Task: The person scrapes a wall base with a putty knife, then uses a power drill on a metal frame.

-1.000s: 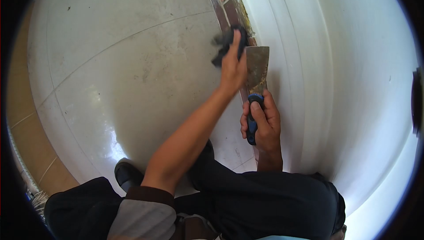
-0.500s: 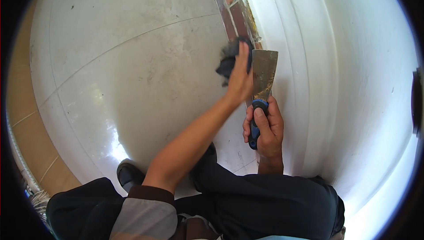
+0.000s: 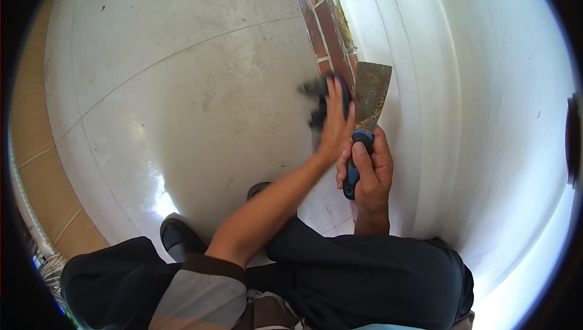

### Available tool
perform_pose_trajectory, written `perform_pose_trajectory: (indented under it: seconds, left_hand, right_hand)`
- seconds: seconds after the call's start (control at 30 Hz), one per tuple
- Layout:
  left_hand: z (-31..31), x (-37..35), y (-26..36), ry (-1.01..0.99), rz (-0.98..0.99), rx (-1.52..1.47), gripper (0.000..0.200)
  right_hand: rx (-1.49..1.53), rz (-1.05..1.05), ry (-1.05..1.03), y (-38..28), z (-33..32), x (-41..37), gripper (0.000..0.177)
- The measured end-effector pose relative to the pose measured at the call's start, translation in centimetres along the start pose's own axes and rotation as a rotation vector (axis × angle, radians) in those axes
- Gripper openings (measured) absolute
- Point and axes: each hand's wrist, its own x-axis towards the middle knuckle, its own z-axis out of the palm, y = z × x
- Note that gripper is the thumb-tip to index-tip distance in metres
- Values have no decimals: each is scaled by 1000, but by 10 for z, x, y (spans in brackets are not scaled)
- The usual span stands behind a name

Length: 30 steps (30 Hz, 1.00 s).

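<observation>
My left hand (image 3: pixel 335 120) presses a crumpled black cloth (image 3: pixel 317 89) onto the strip of reddish-brown bricks (image 3: pixel 322 23) along the wall's base. Its fingers lie fairly straight over the cloth, and both are partly smeared by motion. My right hand (image 3: pixel 369 166) is wrapped round the black and blue handle of a putty knife (image 3: pixel 372 90). The knife's blade points away from me, just right of my left hand. Brownish residue marks the blade near the handle. Part of the brick strip is hidden behind my left hand and the cloth.
A white stepped wall base (image 3: pixel 419 87) runs along the right side. Pale, scuffed floor tiles (image 3: pixel 182 99) lie to the left, with a tan tile border (image 3: pixel 39 166) beyond. My dark shoe (image 3: pixel 180 239) and bent knees are close below my arms.
My left hand and the black cloth have slid a little toward me along the bricks, uncovering more of them. The putty knife has shifted slightly right and away from me.
</observation>
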Motion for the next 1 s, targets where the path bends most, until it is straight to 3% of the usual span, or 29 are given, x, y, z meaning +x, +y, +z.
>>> perform_pose_trajectory:
  seconds: [0.1,0.17,0.2,0.3,0.37,0.43,0.5,0.6,0.7,0.77,0.83,0.93,1.0]
  left_hand:
    - [8,-24,-3,-42,-99,-358,70]
    - [5,-5,-2,10,-19,-157,66]
    - [-6,28,3,67,75,114,65]
    - [-41,125,28,100,7,90,65]
    - [-42,137,32,103,123,144,62]
    - [-31,108,25,112,243,217,61]
    - [-13,42,12,0,220,250,65]
    - [0,-58,-8,-307,-182,-361,72]
    - [3,-85,-27,-411,-309,-460,74]
    - [7,-58,-48,-316,-158,-257,73]
    - [-13,6,12,-82,54,74,70]
    - [-34,112,19,85,118,100,65]
    - [-38,133,29,96,85,60,65]
  right_hand:
    - [-12,-19,-5,-1,2,-1,33]
    - [-21,-41,12,-3,1,-3,31]
    - [-32,-46,17,-3,-1,-6,31]
    - [-40,-61,11,-3,-6,-7,40]
    - [-81,-98,5,-7,-10,-7,39]
    - [-95,-98,9,-9,-9,-10,38]
    - [-81,-87,0,-8,-8,-5,38]
    - [-67,-61,10,-7,3,-3,36]
    - [-130,-89,-35,-5,3,-1,25]
    - [-117,-107,-43,-7,6,-2,25]
    - [-102,-113,-46,-9,6,-2,29]
    - [-101,-118,-30,-11,3,-6,36]
    - [-138,-126,-24,-13,-2,-10,36]
